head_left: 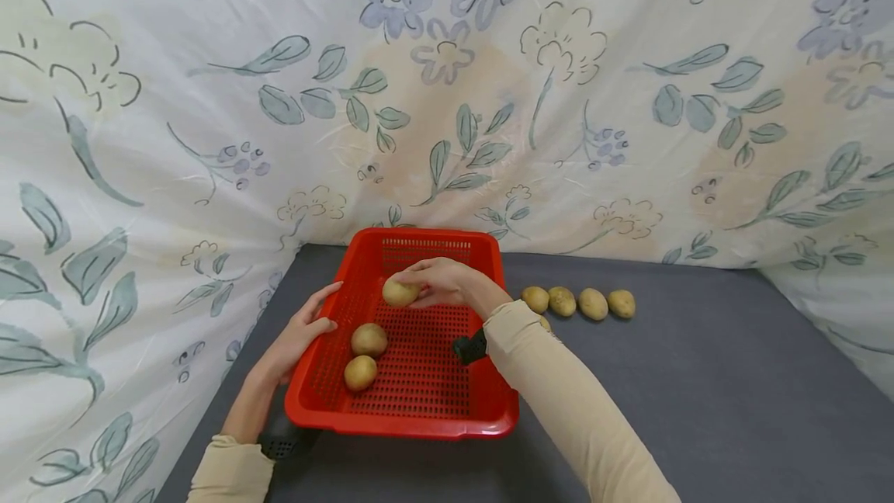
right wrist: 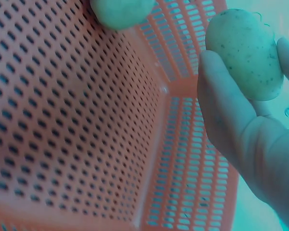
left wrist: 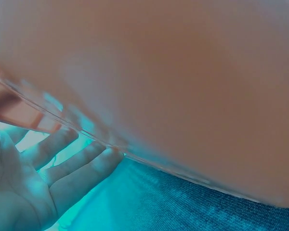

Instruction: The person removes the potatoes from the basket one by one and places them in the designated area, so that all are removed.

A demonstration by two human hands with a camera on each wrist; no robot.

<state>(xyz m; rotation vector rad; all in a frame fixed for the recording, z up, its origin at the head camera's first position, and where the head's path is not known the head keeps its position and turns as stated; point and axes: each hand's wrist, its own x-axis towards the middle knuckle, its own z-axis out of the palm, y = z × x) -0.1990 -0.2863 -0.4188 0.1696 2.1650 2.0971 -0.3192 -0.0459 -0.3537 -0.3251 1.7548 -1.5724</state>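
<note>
A red perforated basket (head_left: 405, 419) stands on the grey table (head_left: 698, 379). My right hand (head_left: 424, 286) reaches over its far part and grips a potato (head_left: 398, 293); in the right wrist view my fingers (right wrist: 221, 101) curl round this potato (right wrist: 245, 53) above the basket's corner (right wrist: 178, 91). Two more potatoes (head_left: 369, 340) (head_left: 360, 372) lie inside at the left. My left hand (head_left: 310, 317) rests on the basket's left rim with fingers straight. The left wrist view shows those fingers (left wrist: 82, 168) flat against the outer wall (left wrist: 183, 72).
Several potatoes lie in a row (head_left: 578, 303) on the table right of the basket, and one more (head_left: 545, 323) peeks out behind my right sleeve. A floral cloth (head_left: 447, 99) walls in the back and both sides. Bare table extends to the right.
</note>
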